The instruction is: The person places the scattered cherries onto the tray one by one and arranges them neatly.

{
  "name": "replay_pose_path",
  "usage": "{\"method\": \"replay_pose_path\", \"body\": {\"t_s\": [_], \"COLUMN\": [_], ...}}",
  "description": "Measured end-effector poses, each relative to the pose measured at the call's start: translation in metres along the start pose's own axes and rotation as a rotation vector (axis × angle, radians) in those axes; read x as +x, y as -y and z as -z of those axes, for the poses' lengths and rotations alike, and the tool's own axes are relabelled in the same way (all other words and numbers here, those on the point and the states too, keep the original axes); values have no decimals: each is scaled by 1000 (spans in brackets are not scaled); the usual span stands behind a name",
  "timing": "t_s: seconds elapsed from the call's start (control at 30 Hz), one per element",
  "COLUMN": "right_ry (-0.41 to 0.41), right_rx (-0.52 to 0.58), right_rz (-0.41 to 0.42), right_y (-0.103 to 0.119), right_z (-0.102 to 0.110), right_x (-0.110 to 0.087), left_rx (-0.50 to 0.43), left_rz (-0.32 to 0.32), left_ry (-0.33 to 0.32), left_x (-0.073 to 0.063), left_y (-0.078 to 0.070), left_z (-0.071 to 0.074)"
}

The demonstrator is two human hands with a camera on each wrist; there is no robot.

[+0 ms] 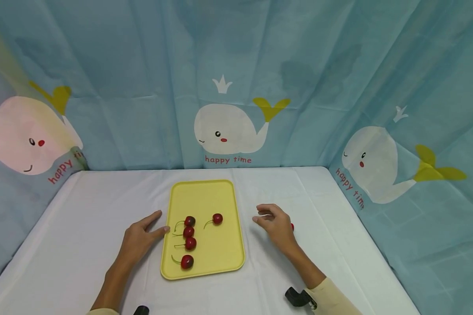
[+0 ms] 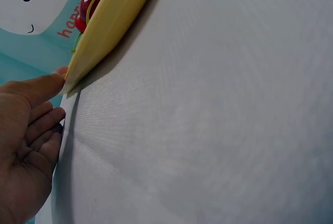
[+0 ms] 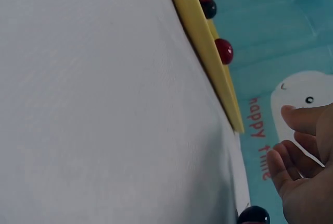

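Observation:
A yellow tray (image 1: 220, 249) lies on the table with several dark red cherries on it. Most of these, such as the lowest cherry (image 1: 187, 262), form a column on the left with stems pointing left; a single cherry (image 1: 217, 218) sits to the right. My left hand (image 1: 139, 238) is beside the tray, its thumb touching the left rim and its other fingers loosely bent. To the tray's right, my right hand (image 1: 275, 225) hovers with bent fingers apart from the thumb and nothing between them. Behind it, another cherry (image 1: 292, 227) is mostly hidden; the right wrist view shows this dark cherry (image 3: 254, 215) near the bottom.
A white cloth (image 1: 82, 210) covers the table. Blue curtains (image 1: 142, 131) printed with whales hang along the back and both sides. Black wrist-camera parts (image 1: 298, 297) show near the right sleeve.

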State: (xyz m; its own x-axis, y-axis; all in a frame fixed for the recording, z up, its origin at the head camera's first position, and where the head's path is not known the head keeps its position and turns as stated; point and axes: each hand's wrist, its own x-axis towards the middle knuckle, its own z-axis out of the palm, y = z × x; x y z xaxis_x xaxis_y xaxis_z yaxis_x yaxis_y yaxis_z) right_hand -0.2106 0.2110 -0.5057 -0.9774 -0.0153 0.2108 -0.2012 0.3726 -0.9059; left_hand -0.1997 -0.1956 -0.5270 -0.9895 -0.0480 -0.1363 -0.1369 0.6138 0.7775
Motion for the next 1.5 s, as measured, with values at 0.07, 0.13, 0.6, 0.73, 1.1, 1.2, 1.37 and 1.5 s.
{"method": "replay_pose_path", "body": {"t_s": [0.07, 0.13, 0.6, 0.73, 1.1, 1.2, 1.37, 1.5], "right_ry": [-7, -13, -52, -60, -86, -82, -50, -18], "right_rx": [-20, -37, -92, -83, -234, -280, -326, -379], "right_rz": [3, 3, 21, 9, -29, -45, -88, -114], "right_y": [-2, -3, -10, -13, -17, -18, -20, -21], "right_z": [3, 7, 27, 34, 51, 52, 53, 52], "right_x": [-1, -1, 1, 1, 2, 3, 5, 6], "left_rx": [2, 2, 0, -3, -11, -10, -5, 2], "left_rz": [1, 3, 11, 14, 23, 21, 14, 12], "left_ry": [0, 1, 2, 0, 4, 3, 0, -2], "left_x": [0, 0, 0, 0, 0, 0, 0, 1], "left_y": [0, 0, -1, -1, -2, -2, -1, 0], "left_z": [0, 0, 0, 0, 1, 0, 0, 0]}}
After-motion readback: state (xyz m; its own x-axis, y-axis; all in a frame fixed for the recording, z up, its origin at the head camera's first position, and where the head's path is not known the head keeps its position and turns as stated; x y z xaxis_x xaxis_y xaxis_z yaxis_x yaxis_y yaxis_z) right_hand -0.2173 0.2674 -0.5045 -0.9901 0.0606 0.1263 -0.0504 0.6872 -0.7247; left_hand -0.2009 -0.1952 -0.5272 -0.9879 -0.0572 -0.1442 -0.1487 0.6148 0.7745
